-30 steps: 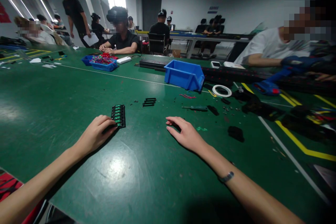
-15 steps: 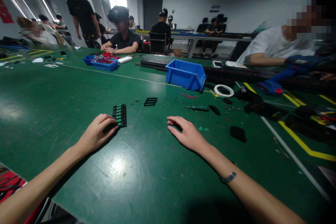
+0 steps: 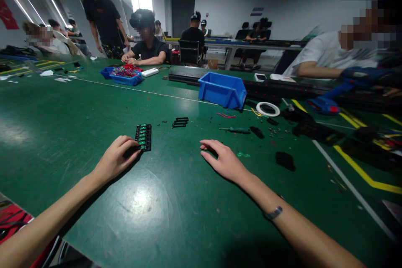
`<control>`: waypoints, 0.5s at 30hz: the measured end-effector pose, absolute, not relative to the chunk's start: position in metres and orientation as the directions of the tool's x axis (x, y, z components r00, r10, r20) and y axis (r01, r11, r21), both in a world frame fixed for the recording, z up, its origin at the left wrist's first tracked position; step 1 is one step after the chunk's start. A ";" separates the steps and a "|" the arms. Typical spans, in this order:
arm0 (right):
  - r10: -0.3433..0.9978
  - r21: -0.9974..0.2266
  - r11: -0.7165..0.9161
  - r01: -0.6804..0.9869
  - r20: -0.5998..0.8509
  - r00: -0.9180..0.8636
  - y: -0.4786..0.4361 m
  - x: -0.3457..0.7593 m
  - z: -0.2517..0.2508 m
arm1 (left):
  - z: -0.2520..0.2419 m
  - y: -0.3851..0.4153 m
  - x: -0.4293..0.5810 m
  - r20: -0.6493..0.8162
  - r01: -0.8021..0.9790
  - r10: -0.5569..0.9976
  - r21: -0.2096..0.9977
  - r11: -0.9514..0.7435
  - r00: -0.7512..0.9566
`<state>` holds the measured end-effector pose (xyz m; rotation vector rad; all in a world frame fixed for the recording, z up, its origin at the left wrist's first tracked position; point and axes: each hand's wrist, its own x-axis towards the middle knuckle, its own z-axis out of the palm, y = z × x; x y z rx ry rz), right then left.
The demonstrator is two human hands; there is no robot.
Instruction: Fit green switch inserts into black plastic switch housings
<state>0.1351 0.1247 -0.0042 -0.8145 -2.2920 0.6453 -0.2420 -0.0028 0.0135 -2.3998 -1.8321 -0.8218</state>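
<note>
My left hand (image 3: 119, 155) rests on the green table, its thumb and fingers closed at the near left corner of a black frame (image 3: 149, 139). Across that frame lies a row of small green circuit boards (image 3: 142, 135); the fingertips partly hide the corner. My right hand (image 3: 221, 159) hovers over or rests on the table, which I cannot tell, with fingers loosely bent, thumb apart and nothing between them. Between and beyond both hands are several thin black bracket-like strips (image 3: 180, 122). Tiny dark bits (image 3: 162, 122) lie beside them.
A blue bin (image 3: 221, 90) stands beyond the hands. To the right lie a green-handled screwdriver (image 3: 235, 130), red wires (image 3: 226, 115), a white ring roll (image 3: 268, 109) and a black piece (image 3: 284, 160). A co-worker's gloved hand is near a blue power tool (image 3: 326, 102). Wires fill a blue tray (image 3: 127, 78).
Both hands and the framed boards stay in place. The standing person in the background has shifted slightly to the right.
</note>
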 end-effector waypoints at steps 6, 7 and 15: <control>0.684 -0.611 0.692 0.383 0.387 -0.618 0.126 0.135 -0.006 | 0.011 0.007 -0.247 0.444 0.913 0.875 0.246 -0.325 0.192; 0.684 -0.612 0.692 0.383 0.387 -0.618 0.126 0.135 -0.006 | 0.011 0.008 -0.247 0.446 0.914 0.873 0.236 -0.329 0.199; 0.689 -0.617 0.685 0.387 0.377 -0.619 0.127 0.135 -0.007 | 0.028 0.011 -0.214 0.491 0.905 0.827 0.159 -0.394 0.274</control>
